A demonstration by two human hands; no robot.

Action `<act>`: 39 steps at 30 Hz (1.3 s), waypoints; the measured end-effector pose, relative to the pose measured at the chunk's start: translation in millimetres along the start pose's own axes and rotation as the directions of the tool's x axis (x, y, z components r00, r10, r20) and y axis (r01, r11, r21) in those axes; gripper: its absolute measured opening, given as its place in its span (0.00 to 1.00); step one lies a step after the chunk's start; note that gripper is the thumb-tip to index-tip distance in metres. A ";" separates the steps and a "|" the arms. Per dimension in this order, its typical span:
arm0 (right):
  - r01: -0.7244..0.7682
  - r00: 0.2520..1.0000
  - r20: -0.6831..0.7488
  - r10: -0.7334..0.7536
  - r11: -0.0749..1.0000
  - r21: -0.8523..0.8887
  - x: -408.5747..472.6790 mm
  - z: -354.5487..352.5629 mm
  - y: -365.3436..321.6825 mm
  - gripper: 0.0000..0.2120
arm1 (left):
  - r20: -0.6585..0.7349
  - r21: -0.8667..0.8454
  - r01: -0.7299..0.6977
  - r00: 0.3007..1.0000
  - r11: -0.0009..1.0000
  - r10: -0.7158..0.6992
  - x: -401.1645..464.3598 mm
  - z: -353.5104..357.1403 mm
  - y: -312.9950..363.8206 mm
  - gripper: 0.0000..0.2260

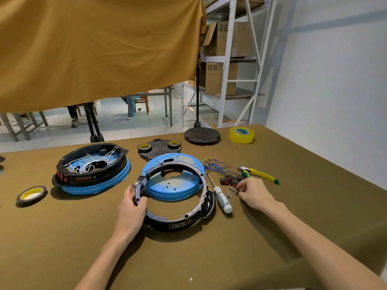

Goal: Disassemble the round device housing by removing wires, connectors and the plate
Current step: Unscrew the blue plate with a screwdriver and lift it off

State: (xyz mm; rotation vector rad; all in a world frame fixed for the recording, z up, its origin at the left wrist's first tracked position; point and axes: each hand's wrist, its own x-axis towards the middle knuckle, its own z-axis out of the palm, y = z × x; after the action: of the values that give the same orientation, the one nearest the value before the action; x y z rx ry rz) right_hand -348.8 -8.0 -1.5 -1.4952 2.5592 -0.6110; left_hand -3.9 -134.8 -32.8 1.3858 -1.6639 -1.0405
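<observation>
The left hand [132, 203] holds the black ring [173, 214] in a curled grip near centre on the desk [62, 237], over the blue plate [173, 185]. The right hand [252, 192] pinches small screws [230, 192] beside the screwdriver [222, 197]; they could roll away if dropped.

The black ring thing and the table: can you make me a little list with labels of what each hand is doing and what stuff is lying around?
left hand: grips the black ring at its left side
right hand: fingers pinch small metal pieces on the table
blue plate: lies partly under the ring
screwdriver: right of the ring
pliers: beyond the right hand
blue wires: loose pile by the pliers
second housing: left, white wires inside
</observation>
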 end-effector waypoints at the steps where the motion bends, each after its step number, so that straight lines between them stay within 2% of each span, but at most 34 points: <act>1: -0.005 1.000 -0.008 0.005 1.000 -0.003 -0.7 -0.2 1.4 0.11 | 0.000 0.000 -0.002 1.000 1.000 0.002 0.2 -0.2 0.0 0.31; 6: 0.031 0.999 -0.042 -0.032 0.999 -0.037 -5.7 1.9 1.6 0.13 | 0.001 0.002 -0.005 1.000 1.000 0.005 -0.1 -0.3 -1.1 0.31; 9: 0.059 0.995 -0.071 -0.063 0.996 -0.063 -6.0 6.7 -6.3 0.10 | -0.002 0.001 -0.006 1.000 1.000 0.006 -0.4 0.2 -1.2 0.31; 16: 0.028 0.990 -0.134 -0.035 0.998 -0.058 -10.3 12.5 -12.8 0.06 | 0.003 0.004 0.003 1.000 1.000 -0.003 0.6 1.4 -0.8 0.31; 20: -0.006 0.988 -0.155 0.011 0.999 0.032 -13.9 13.3 -16.1 0.08 | 0.002 -0.010 0.004 1.000 1.000 -0.004 1.7 0.7 0.1 0.31; 22: 0.000 0.985 -0.170 0.003 1.000 0.023 -12.7 14.1 -22.2 0.11 | 0.006 -0.010 0.004 1.000 1.000 -0.004 1.6 -0.3 0.3 0.31; 26: 0.009 0.994 -0.109 -0.017 0.997 -0.074 -9.0 13.5 -35.5 0.13 | 0.011 -0.007 0.001 1.000 1.000 -0.001 -0.7 -0.2 0.4 0.32; 30: -0.004 0.998 -0.070 0.000 0.998 -0.059 -8.4 14.4 -36.4 0.09 | 0.014 -0.009 0.002 1.000 1.000 -0.002 -0.1 0.2 0.4 0.32; 35: -0.010 0.998 -0.068 0.009 1.000 -0.018 -6.1 13.8 -38.1 0.08 | 0.021 -0.011 0.002 1.000 1.000 -0.002 -0.4 0.0 0.3 0.32; 39: -0.045 0.996 -0.086 0.037 0.995 -0.094 -2.7 9.8 -41.0 0.09 | 0.016 -0.021 -0.007 1.000 1.000 0.007 -0.1 -0.1 0.1 0.32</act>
State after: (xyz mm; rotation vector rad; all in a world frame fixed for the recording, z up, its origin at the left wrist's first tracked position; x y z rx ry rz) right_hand -311.3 -26.2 5.6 -1.4709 2.7119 -0.5659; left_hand -3.9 -134.6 -32.8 1.3604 -1.6636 -1.0650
